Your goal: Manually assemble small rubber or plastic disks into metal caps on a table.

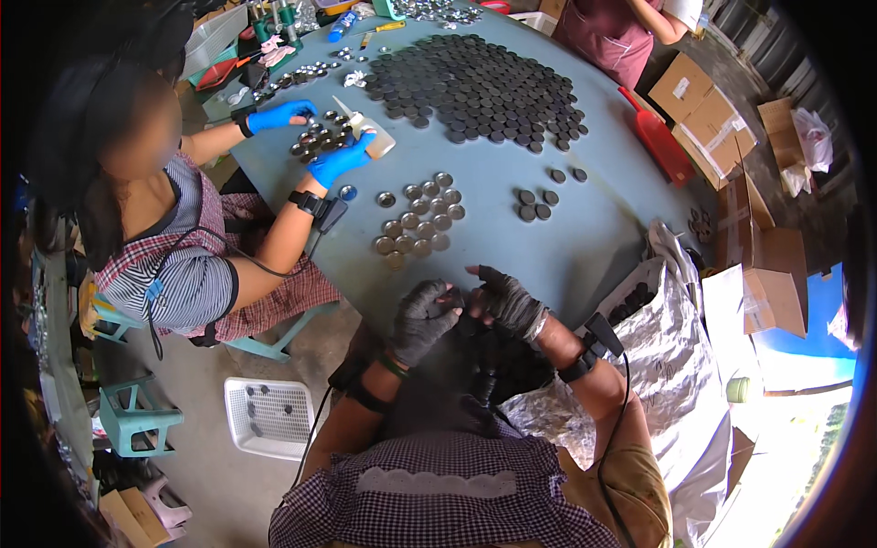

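My left hand (426,316), in a dark grey fingertip-less glove, is closed at the table's near edge, above my lap. Close beside it is my right hand (508,303), gloved alike, with its fingers curled and one fingertip sticking out to the left. Something dark seems to be between the two hands, but it blends with the gloves and the dark pile below. Beyond them on the table lie several loose black round caps (527,197). To their left sits a cluster of silvery round caps (420,230).
A blue-grey table (338,265) carries a broad spread of black caps (484,87). At left, a co-worker's blue-gloved hand (340,164) holds a squeeze bottle (373,135). A silvery sack (667,342) stands right, a white basket (269,416) on the floor. A red dustpan (660,142) lies far right.
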A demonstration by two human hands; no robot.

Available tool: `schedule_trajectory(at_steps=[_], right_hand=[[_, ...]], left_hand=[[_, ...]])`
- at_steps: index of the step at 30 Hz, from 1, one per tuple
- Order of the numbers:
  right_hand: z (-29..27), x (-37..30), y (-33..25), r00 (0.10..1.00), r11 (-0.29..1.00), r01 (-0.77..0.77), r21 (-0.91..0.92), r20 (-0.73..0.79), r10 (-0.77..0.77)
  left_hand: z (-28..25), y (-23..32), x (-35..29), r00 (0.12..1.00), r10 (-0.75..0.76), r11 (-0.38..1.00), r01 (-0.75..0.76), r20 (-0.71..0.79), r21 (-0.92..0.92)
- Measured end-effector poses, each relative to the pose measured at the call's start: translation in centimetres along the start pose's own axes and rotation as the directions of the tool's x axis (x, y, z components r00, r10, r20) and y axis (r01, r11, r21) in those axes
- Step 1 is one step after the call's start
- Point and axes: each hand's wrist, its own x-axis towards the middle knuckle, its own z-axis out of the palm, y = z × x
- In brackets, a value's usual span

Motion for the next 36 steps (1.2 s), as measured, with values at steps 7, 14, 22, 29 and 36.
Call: schedule_trajectory(at_steps=[7, 14, 22, 29, 36], right_hand=[[0.6, 0.9, 1.2, 0.996, 0.996, -0.076, 0.054, -0.038, 0.078], [1.3, 4.4, 1.0, 0.994, 0.965, 0.050, -0.256, -0.085, -0.074], [0.7, 11.6, 0.9, 0.859, 0.560, 0.220, -0.798, -0.113, -0.499], [-1.1, 12.4, 0.3, 0.975, -0.016, 0.063, -0.998, 0.065, -0.213], [-6.7, 6.8, -0.9, 0.848, 0.157, -0.188, -0.970, -0.241, -0.472]], left_hand=[[-0.7, -0.2, 0.5, 1.000, -0.029, 1.000, 0.029, -0.010, 0.011], [-1.0, -1.5, 0.7, 0.995, 0.041, 0.990, -0.028, -0.093, 0.139], [-3.4, -1.9, 0.1, 0.982, -0.070, 0.975, 0.104, -0.174, 0.198], [-3.3, -1.4, 0.5, 0.997, 0.041, 0.937, -0.017, -0.061, 0.350], [0.9, -0.8, 3.3, 0.940, -0.130, 0.818, -0.079, 0.316, 0.570]])
